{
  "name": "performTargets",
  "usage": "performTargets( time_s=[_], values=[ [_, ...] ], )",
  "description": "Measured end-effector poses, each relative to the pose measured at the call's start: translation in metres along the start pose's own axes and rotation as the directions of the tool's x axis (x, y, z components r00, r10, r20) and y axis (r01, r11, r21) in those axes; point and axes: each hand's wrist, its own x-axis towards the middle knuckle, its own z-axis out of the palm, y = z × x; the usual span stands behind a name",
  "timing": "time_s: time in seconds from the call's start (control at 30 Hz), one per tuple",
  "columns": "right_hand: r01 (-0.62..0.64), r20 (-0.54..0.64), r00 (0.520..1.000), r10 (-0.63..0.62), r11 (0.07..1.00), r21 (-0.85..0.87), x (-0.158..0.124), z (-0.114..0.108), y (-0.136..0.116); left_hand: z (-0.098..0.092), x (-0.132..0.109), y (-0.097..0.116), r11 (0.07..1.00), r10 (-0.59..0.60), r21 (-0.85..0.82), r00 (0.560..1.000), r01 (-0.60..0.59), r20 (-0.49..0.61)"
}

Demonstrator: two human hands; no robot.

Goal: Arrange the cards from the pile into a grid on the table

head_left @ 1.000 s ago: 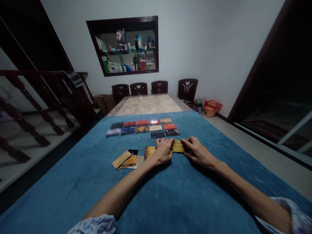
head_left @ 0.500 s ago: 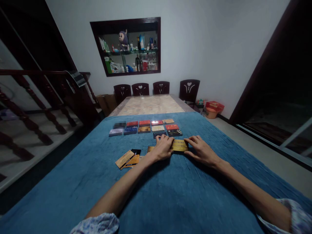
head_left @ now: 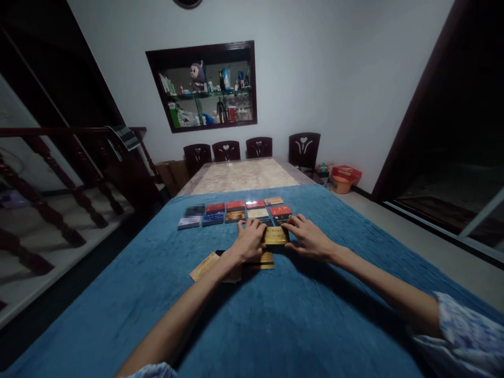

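Observation:
Between my two hands is a gold card (head_left: 276, 235), gripped at its left edge by my left hand (head_left: 251, 240) and at its right edge by my right hand (head_left: 307, 237). Both hands are closed on it with bent fingers. Another gold card (head_left: 263, 261) lies on the blue cloth just below, partly covered by my left hand. To the left, a tan card (head_left: 203, 266) rests in a loose pile partly hidden by my left forearm. Beyond my hands, a red card (head_left: 281, 211) and a cream card (head_left: 257, 213) lie among several stacks in rows.
A blue cloth (head_left: 129, 294) covers the near part of the table, with a bare patterned tabletop (head_left: 240, 176) beyond it. Blue card stacks (head_left: 213, 218) sit at the rows' left. Dark chairs (head_left: 304, 149) stand at the far end, and a wooden railing (head_left: 71, 184) runs along the left.
Both hands have carried the gold card left and slightly away from me. More of the other gold card on the cloth shows now. The camera view has tipped up a little.

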Motion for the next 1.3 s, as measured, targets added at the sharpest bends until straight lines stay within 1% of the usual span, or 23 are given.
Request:
performTargets(
  time_s=[0.17, 0.33, 0.43, 0.7, 1.03, 1.17, 1.3],
  values=[
    [0.013, 0.075, 0.997, -0.011, 1.000, -0.027, 0.035, 0.005, -0.010, -0.008, -0.006, -0.023, 0.997, -0.065, 0.037, 0.998, 0.066, -0.024],
    [0.034, 0.110, 0.993, -0.031, 0.999, -0.023, 0.065, 0.010, -0.019, -0.013, -0.010, -0.046, 0.990, -0.122, 0.061, 0.992, 0.124, -0.028],
    [0.036, 0.156, 0.987, -0.031, 0.999, -0.031, 0.080, 0.009, -0.026, -0.016, -0.012, -0.057, 0.988, -0.143, 0.052, 0.989, 0.145, -0.040],
    [-0.007, 0.222, 0.975, 0.021, 0.998, -0.066, 0.114, 0.010, -0.043, -0.019, -0.011, -0.086, 0.980, -0.189, 0.063, 0.981, 0.191, -0.048],
    [-0.023, 0.273, 0.961, 0.048, 0.995, -0.096, 0.151, 0.025, -0.041, -0.019, 0.005, -0.113, 0.958, -0.257, 0.126, 0.966, 0.256, -0.009],
    [-0.023, 0.314, 0.948, 0.061, 0.992, -0.125, 0.165, 0.034, -0.038, -0.018, 0.014, -0.123, 0.943, -0.295, 0.174, 0.955, 0.285, 0.032],
    [-0.026, 0.360, 0.930, 0.075, 0.990, -0.140, 0.177, 0.043, -0.034, -0.016, 0.022, -0.131, 0.938, -0.311, 0.182, 0.948, 0.294, 0.073]
  ],
)
